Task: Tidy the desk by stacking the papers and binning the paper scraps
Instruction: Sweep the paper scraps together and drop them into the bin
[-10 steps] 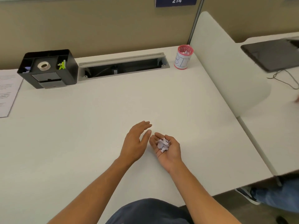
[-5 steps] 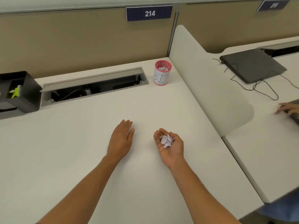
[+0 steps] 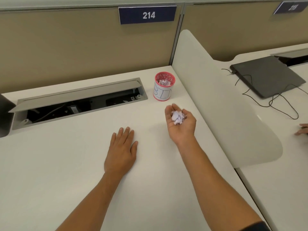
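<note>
White desk (image 3: 50,164): left hand (image 3: 121,150) flat; right hand (image 3: 180,121) cups scraps (image 3: 178,117), fingertips seemingly blurred.

I note a white desk (image 3: 66,164) against a tan partition (image 3: 66,47) bearing a blue sign (image 3: 147,15) "214"; a white divider (image 3: 216,105) separates the neighbouring desk (image 3: 283,180).

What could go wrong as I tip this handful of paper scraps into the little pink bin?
1. The paper scraps lie loose in your cupped right hand, palm up with no real grip, so some may spill on the desk on the way.
2. The pink bin is narrow and already holds scraps, so new ones may miss or overflow.
3. It looks light and sits beside the open cable tray; a knock could tip it.
</note>
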